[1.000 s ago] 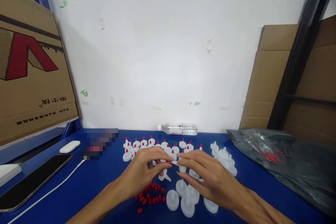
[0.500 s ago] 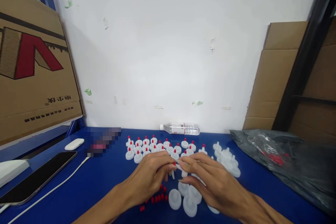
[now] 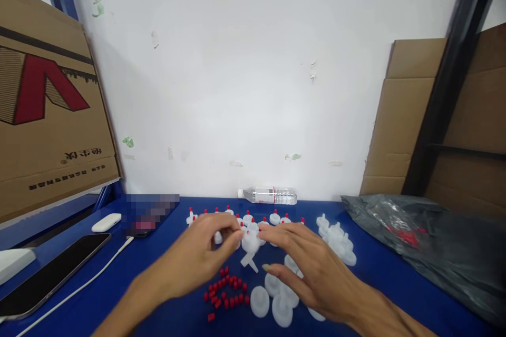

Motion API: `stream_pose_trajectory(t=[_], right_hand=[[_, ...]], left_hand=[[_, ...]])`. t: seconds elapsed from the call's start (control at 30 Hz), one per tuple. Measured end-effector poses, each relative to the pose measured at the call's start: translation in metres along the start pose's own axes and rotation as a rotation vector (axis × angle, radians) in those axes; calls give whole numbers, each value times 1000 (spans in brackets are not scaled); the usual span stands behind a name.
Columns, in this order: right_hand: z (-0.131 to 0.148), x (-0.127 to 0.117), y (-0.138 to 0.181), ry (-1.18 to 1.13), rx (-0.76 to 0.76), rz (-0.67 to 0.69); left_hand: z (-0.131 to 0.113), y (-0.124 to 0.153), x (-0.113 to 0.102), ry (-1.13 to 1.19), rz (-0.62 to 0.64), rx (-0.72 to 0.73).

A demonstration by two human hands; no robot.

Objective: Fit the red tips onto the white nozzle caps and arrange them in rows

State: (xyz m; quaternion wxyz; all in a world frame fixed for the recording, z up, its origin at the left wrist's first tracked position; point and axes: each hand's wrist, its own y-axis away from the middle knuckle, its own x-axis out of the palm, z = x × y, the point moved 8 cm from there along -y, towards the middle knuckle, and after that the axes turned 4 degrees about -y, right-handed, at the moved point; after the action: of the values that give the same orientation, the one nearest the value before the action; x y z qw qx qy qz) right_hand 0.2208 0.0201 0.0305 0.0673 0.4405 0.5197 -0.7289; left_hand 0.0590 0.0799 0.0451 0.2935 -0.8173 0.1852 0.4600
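Note:
On the blue table, my left hand (image 3: 201,255) reaches forward, its thumb and fingers pinched on a white cap (image 3: 250,241) at the near edge of the rows of red-tipped white caps (image 3: 272,217). To its right my right hand (image 3: 306,266) hovers with fingers stretched out and apart, its index fingertip close to that cap, holding nothing. Under the hands lie a scatter of small red tips (image 3: 227,292), several bare white caps (image 3: 272,303), and one white piece on its side (image 3: 249,263).
More bare white caps (image 3: 338,239) lie to the right, beside a black plastic bag (image 3: 427,242). A water bottle (image 3: 269,195) lies by the wall. A phone (image 3: 47,274), a white cable (image 3: 90,276) and a white case (image 3: 106,221) sit left. Cardboard boxes (image 3: 47,116) flank the table.
The hands were joined over one cap; now they have parted. My left hand moved forward with the cap toward the rows, and my right hand let go and spread its fingers.

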Motion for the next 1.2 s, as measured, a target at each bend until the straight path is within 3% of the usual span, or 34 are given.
stream_pose_trajectory(t=[0.1,0.17,0.27,0.37,0.53,0.7,0.97,1.2], right_hand=[[-5,12,-6,19,54,213],[-5,23,-10,15,46,358],[-2,37,-16,23,4,461],[-1,50,-23,25,-17,485],[-6,73,-29,25,-7,592],[-13,73,-39,67,26,594],[-27,17,-34,151,163,322],[-33,9,-8,199,149,139]], left_hand=[[37,15,-28,-360,38,-202],[71,28,-35,-476,86,-390],[108,45,-21,-502,194,-543],[122,56,-4,-458,248,-603],[108,61,-5,-476,142,-592],[92,49,20,-156,147,-425],[96,45,47,-212,208,-376],[72,35,17,-296,9,-356]])
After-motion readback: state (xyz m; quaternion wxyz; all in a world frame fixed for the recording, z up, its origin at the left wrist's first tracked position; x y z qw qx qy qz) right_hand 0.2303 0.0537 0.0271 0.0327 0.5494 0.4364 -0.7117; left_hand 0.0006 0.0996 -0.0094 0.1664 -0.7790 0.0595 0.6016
